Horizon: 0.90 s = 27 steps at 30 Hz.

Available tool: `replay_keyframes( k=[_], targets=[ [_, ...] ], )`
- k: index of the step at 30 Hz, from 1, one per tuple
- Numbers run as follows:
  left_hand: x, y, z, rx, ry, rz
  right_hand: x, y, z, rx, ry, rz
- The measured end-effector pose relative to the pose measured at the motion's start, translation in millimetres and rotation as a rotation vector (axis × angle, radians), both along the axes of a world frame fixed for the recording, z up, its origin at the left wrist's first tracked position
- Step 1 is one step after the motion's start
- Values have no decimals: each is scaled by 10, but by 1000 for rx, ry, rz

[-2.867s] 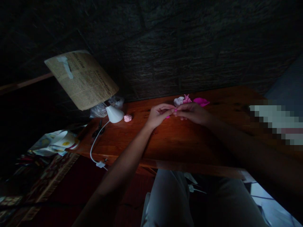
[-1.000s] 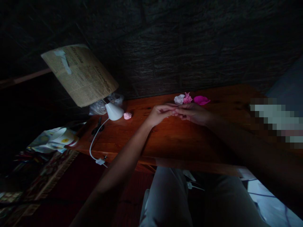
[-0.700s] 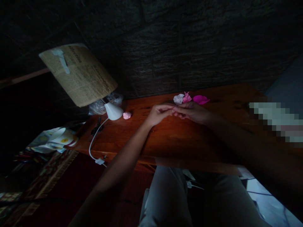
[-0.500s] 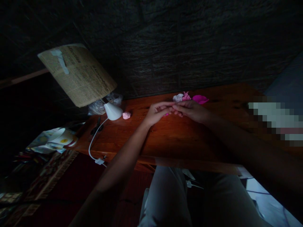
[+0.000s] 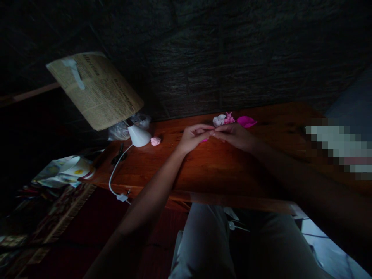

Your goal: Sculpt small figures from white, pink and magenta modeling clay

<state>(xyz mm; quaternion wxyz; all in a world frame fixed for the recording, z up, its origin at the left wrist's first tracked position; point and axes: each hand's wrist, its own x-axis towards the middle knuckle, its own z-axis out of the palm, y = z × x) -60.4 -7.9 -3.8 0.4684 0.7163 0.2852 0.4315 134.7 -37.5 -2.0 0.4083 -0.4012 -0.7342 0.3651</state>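
Above the wooden table [image 5: 200,170], my left hand [image 5: 193,137] and my right hand [image 5: 234,135] meet at the fingertips. The fingers of both are closed in a pinch, and whatever lies between them is too small and dark to make out. A bit of bright magenta material [image 5: 205,140] shows just under the left fingers. Right behind the hands sit a whitish lump [image 5: 219,120] and a small pink knobbly figure [image 5: 229,117]. To their right lies a flat magenta piece [image 5: 247,122], clay-like in look.
A lamp [image 5: 139,136] with a newspaper-covered shade [image 5: 95,91] stands at the table's left, its white cord [image 5: 112,174] hanging over the front edge. Beside the base are a pale pink lump [image 5: 155,141] and a clear plastic bag [image 5: 119,131]. A white cup [image 5: 76,167] is farther left.
The right fingers have drawn in slightly against the left fingertips, with the lower fingers less visible. Everything on the table stays in place.
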Motion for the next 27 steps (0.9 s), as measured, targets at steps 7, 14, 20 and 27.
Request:
replay_keyframes(
  k=[7,14,20,27],
  targets=[
    [-6,53,-29,22,-19,48,7,2,12,-78,46,27],
    [8,46,-15,40,-36,94,44,43,-33,-129,30,76],
    [7,60,-37,54,-30,96,60,41,2,-94,3,37],
    [8,44,-43,102,28,16,91,30,39,-59,159,-60]
  ],
)
